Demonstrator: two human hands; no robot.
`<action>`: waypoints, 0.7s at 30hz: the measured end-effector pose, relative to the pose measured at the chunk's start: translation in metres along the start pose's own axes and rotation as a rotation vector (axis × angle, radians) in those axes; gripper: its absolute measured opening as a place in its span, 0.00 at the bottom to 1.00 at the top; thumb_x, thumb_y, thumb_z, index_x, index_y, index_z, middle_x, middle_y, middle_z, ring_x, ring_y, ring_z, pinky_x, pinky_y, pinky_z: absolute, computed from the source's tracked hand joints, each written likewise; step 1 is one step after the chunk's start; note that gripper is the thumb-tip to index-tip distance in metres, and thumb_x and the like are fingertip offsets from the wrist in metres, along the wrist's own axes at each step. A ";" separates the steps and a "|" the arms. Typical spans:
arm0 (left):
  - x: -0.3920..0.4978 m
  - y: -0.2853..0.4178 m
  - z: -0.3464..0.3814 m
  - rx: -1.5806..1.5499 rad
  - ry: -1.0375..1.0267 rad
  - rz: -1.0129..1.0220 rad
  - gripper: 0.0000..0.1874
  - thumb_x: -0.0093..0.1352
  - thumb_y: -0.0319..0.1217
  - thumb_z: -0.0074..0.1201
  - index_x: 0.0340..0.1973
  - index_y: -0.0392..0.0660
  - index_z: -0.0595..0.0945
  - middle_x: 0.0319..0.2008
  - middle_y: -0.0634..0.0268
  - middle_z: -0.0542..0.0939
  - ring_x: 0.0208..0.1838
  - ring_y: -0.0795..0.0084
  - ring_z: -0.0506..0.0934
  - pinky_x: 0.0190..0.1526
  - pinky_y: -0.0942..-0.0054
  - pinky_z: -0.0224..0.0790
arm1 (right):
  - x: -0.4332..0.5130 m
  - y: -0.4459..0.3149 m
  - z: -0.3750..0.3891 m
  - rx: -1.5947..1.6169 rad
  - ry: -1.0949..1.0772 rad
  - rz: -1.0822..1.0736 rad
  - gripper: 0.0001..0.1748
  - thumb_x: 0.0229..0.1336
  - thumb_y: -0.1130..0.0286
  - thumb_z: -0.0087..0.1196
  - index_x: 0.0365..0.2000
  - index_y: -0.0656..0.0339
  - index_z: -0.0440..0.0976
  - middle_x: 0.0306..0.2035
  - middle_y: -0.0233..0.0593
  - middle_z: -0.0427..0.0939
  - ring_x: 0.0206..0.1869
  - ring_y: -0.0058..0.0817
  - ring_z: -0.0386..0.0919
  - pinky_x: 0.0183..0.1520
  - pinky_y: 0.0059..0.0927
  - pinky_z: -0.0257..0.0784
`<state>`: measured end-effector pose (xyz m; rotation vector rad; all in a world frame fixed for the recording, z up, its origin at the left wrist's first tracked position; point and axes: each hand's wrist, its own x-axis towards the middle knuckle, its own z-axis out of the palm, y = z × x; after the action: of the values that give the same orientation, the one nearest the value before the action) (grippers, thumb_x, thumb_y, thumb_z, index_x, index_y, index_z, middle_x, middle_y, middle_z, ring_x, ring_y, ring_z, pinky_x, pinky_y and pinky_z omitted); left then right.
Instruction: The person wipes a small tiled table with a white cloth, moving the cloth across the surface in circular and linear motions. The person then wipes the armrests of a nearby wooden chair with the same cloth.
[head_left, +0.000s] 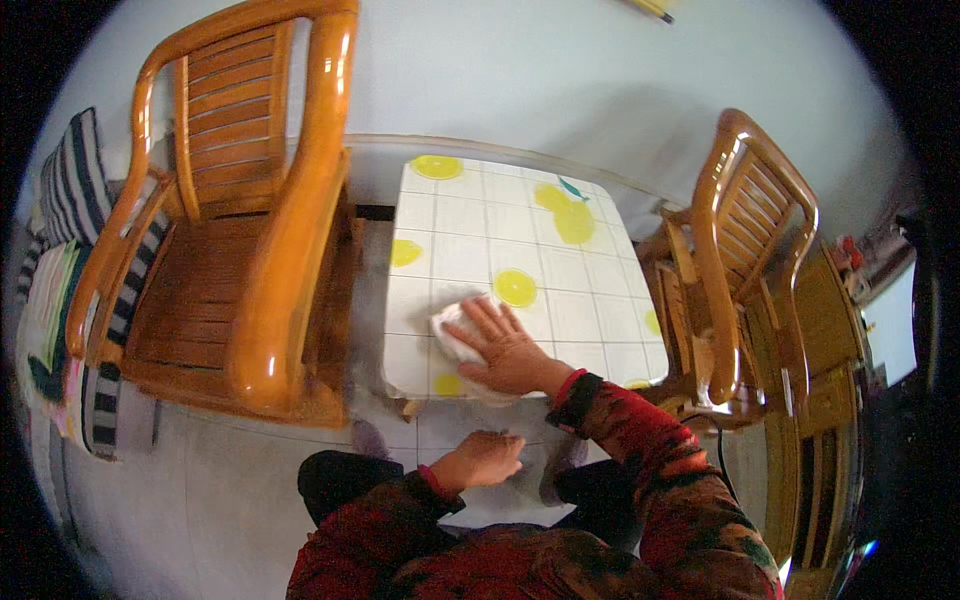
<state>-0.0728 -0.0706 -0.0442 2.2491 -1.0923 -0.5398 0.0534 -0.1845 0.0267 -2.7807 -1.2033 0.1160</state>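
A small table (465, 217) wears a white checked cover printed with yellow lemons. My right hand (501, 346) lies palm down near its front left part, fingers spread, pressing a crumpled white cloth (448, 330) flat against the cover. The cloth shows past the fingertips and under the palm; the rest of it is hidden by the hand. Below the table's front edge, over my knees, my left hand (484, 459) hangs with its fingers curled. Nothing shows in it, though the inside of the palm is hidden.
A glossy wooden armchair (262, 300) stands close at the left, another wooden chair (720, 247) at the right. Behind the table rises a pale wall (525, 75). A striped cushion (75, 180) lies at the far left, and a wooden cabinet (832, 397) stands at the right. A dark cable hangs near my right sleeve.
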 end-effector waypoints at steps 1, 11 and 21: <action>0.000 0.000 -0.001 0.023 -0.005 -0.004 0.19 0.68 0.40 0.52 0.43 0.36 0.72 0.39 0.46 0.78 0.42 0.44 0.79 0.41 0.50 0.74 | -0.012 0.016 0.002 -0.007 0.024 0.069 0.39 0.65 0.44 0.45 0.71 0.39 0.48 0.74 0.53 0.41 0.76 0.52 0.37 0.74 0.58 0.34; 0.006 -0.003 0.004 0.028 -0.066 -0.009 0.20 0.70 0.42 0.50 0.46 0.38 0.73 0.41 0.47 0.78 0.46 0.45 0.77 0.46 0.49 0.72 | -0.196 0.179 0.000 -0.099 0.046 1.059 0.40 0.67 0.42 0.39 0.72 0.40 0.41 0.74 0.52 0.41 0.75 0.54 0.37 0.72 0.61 0.35; 0.009 0.002 0.014 0.021 -0.076 0.060 0.25 0.71 0.46 0.48 0.53 0.38 0.73 0.47 0.45 0.77 0.49 0.43 0.76 0.49 0.52 0.72 | -0.062 0.029 0.005 -0.014 0.102 0.452 0.41 0.64 0.45 0.45 0.71 0.49 0.46 0.74 0.52 0.42 0.76 0.49 0.37 0.74 0.56 0.32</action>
<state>-0.0765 -0.0836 -0.0540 2.2214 -1.2046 -0.5954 0.0313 -0.2498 0.0198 -2.9765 -0.5397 0.0003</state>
